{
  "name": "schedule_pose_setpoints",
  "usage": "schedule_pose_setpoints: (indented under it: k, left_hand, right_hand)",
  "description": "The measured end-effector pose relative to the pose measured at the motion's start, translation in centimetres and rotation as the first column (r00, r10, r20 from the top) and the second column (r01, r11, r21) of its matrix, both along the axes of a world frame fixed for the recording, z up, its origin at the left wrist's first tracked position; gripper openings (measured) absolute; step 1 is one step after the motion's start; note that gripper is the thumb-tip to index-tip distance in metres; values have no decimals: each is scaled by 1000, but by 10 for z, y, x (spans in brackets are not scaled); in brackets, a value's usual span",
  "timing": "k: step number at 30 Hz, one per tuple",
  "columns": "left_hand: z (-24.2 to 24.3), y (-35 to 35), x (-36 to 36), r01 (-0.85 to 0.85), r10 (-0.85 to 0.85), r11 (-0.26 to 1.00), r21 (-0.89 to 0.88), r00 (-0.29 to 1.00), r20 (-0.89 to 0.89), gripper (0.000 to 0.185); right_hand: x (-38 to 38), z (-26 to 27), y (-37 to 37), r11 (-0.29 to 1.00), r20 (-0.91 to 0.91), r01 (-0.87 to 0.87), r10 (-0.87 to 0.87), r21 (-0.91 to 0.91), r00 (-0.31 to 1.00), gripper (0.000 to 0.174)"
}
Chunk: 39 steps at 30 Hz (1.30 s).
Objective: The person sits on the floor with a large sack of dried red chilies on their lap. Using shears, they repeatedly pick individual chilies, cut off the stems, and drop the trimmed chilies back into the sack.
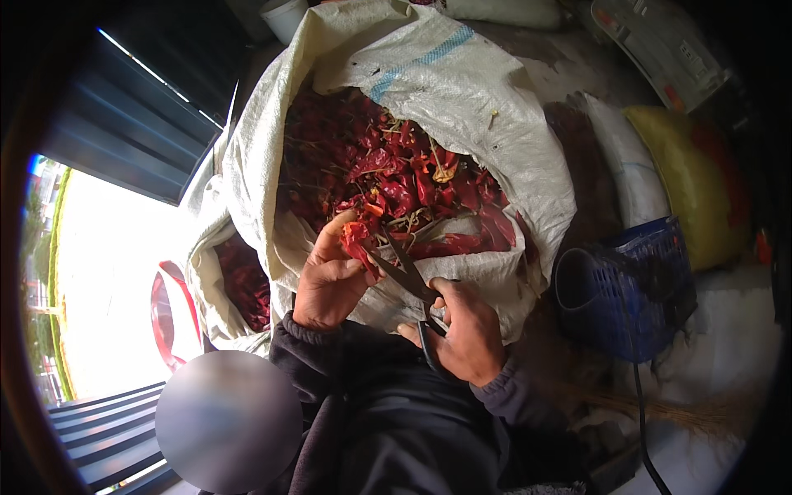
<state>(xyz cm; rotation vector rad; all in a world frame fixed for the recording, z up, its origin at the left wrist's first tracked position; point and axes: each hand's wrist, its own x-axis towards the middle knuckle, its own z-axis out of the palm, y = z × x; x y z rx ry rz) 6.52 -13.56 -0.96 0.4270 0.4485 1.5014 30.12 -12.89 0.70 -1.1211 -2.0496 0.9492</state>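
Observation:
Between the thumb and fingers of my left hand (331, 281) is a red dried chili pepper (357, 242). My right hand (467, 328) grips a pair of scissors (409, 272) by the dark handles. The scissor blades stand apart, with one tip close to the pepper's lower part; whether it touches I cannot tell. Both hands are over the near rim of a large white woven sack (526, 142) with a blue stripe. Its rolled-down mouth shows a heap of red dried chilies (383, 167), with stems and bits of stalk among them.
A smaller sack (207, 272) with more red chilies stands at the left, near a red-rimmed round object (166, 309). On the right are a blue plastic basket (656, 278), a black cable (640, 408) and a yellow sack (680, 179). A white bucket (284, 18) stands behind.

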Motion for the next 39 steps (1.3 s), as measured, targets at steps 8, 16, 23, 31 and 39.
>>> schedule_pose_setpoints:
  k: [8, 16, 23, 31, 39]
  left_hand:
    - [-7, -2, 13, 18, -16, 987, -158, 1000, 13, 27]
    - [-2, 0, 25, -49, 32, 960, -274, 997, -67, 9]
    - [6, 0, 43, -213, 146, 912, -351, 967, -207, 7]
    - [-1, 7, 45, -74, 50, 964, -256, 994, -100, 5]
    - [-7, 6, 47, 13, 0, 983, -185, 998, 66, 5]
  right_hand:
    - [0, 3, -2, 999, 7, -26, 26, 30, 1000, 66]
    - [1, -3, 1, 982, 90, -18, 1, 186, 996, 67]
    - [0, -6, -2, 975, 259, 6, -65, 221, 964, 66]
    - [6, -13, -7, 999, 52, -26, 25, 34, 998, 53]
    - [12, -5, -11, 378, -703, -604, -230, -701, 673, 48]
